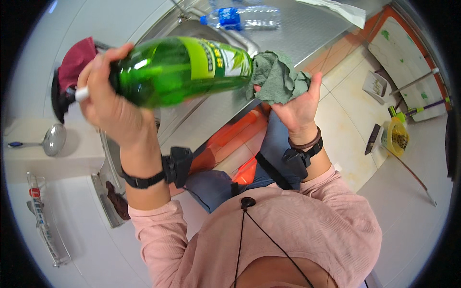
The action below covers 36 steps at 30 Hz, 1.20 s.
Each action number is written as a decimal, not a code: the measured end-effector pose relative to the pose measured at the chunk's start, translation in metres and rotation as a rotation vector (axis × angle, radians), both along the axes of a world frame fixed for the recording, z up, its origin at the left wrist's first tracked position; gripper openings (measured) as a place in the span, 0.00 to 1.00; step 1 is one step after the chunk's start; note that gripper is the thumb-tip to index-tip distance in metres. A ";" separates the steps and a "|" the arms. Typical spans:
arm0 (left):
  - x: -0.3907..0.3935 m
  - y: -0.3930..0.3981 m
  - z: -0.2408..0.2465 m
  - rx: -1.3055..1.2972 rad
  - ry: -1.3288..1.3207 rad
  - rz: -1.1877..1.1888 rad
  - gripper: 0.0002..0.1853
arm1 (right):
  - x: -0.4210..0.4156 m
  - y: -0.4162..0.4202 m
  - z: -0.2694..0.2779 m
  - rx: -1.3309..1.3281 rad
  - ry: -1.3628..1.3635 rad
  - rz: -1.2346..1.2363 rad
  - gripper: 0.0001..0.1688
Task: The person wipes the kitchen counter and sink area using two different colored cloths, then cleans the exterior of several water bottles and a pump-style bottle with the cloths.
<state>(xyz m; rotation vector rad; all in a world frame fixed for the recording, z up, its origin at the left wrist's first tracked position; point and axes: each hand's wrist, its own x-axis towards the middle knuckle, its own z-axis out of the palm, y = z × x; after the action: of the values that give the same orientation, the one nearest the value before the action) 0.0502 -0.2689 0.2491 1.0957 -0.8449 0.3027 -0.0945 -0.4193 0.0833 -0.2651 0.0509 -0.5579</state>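
Note:
My left hand (115,93) grips the capped end of a large green bottle (158,72), which is tilted sideways in front of me and bears a printed label. A crumpled grey-green cloth (275,77) touches the other end of the bottle. Beneath that cloth is my right hand (295,111), palm up with the thumb apart, the cloth resting on its palm and fingers. Part of the right hand's fingers is hidden by the cloth. Both wrists wear black straps with small black devices.
Behind the green bottle is a metal sink (198,30) in a steel counter, where a clear plastic bottle (259,18) lies. A ladle (54,140) rests on a ledge at left. At right are a yellow-lined bin (395,136), a brush (372,139) and a dustpan (376,87).

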 end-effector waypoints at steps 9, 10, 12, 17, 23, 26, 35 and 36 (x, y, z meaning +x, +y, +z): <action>0.023 -0.144 -0.018 0.078 0.095 -0.169 0.08 | -0.040 -0.038 -0.020 0.096 -0.095 -0.134 0.59; 0.022 -0.153 -0.021 0.126 0.083 -0.143 0.07 | -0.042 -0.040 -0.023 0.095 -0.078 -0.150 0.59; 0.015 -0.171 -0.027 0.192 0.039 -0.085 0.09 | -0.045 -0.046 -0.036 0.030 -0.052 -0.183 0.59; 0.015 -0.201 -0.029 0.302 -0.092 0.017 0.10 | -0.046 -0.046 -0.043 0.068 -0.036 -0.216 0.60; 0.021 -0.223 -0.020 0.432 -0.127 -0.012 0.21 | -0.044 -0.036 -0.059 -0.176 0.330 -0.433 0.43; 0.006 -0.241 -0.020 0.548 0.031 -0.083 0.32 | -0.078 -0.038 -0.066 -0.447 0.374 -0.787 0.28; 0.020 -0.167 -0.028 0.463 -0.073 -0.149 0.58 | -0.063 -0.003 -0.018 -0.915 0.588 -0.496 0.30; 0.026 -0.135 -0.025 0.438 -0.112 -0.172 0.54 | -0.062 0.004 -0.016 -1.011 0.521 -0.410 0.30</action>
<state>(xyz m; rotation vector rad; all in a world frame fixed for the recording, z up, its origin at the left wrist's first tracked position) 0.0758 -0.4039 0.2244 1.4089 -1.1316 0.0321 -0.1562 -0.4158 0.0676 -1.4072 0.3359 -0.8800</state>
